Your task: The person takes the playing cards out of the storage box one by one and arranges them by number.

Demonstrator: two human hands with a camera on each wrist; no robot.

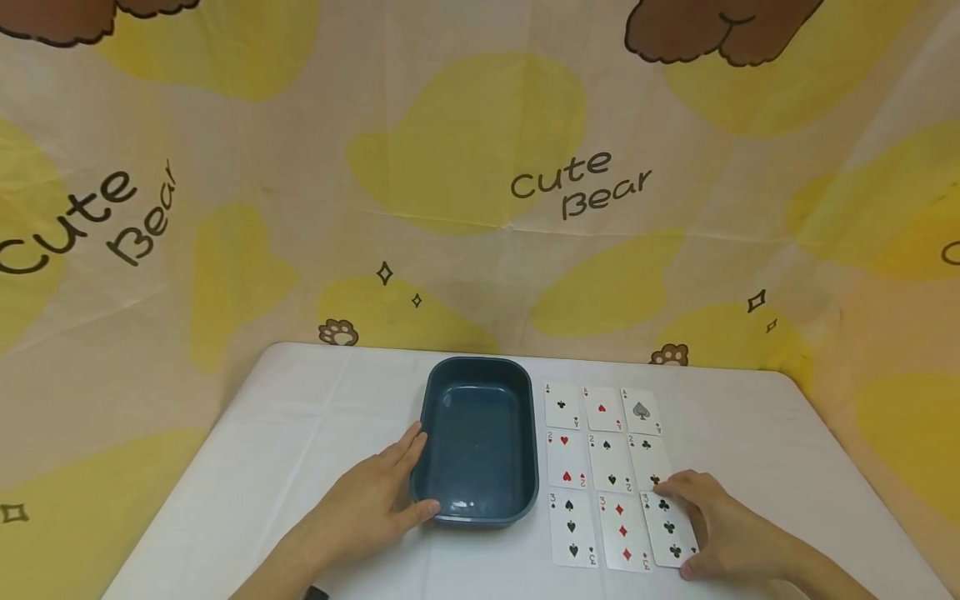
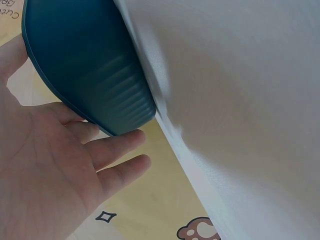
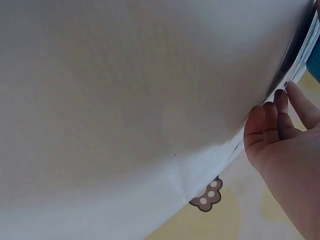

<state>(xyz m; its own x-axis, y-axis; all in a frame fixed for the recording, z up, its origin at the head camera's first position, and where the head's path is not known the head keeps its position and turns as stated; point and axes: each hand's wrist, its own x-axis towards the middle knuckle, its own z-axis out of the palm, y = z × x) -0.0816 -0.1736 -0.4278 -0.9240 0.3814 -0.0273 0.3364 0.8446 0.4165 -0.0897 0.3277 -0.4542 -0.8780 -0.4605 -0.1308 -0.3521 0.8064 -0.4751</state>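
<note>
A dark blue rectangular tray (image 1: 477, 454) stands on the table. My left hand (image 1: 375, 498) rests against its left side, fingers fairly straight and thumb at the front left corner; the left wrist view shows the fingers along the tray's outer wall (image 2: 100, 65). To its right lie playing cards in three rows: aces on top, twos in the middle, threes nearest me. My right hand (image 1: 731, 529) holds the three of clubs (image 1: 670, 529) by its ends, fingertips at the top edge and thumb at the lower right corner. That card sits slightly tilted beside the three of diamonds (image 1: 623, 533).
A white cloth (image 1: 247, 500) covers the table. Behind it hangs a yellow and beige curtain (image 1: 465, 142) printed with "Cute Bear". The two of clubs (image 1: 647, 458) lies just beyond my right fingertips, and the three of spades (image 1: 572, 529) is near the tray's right side.
</note>
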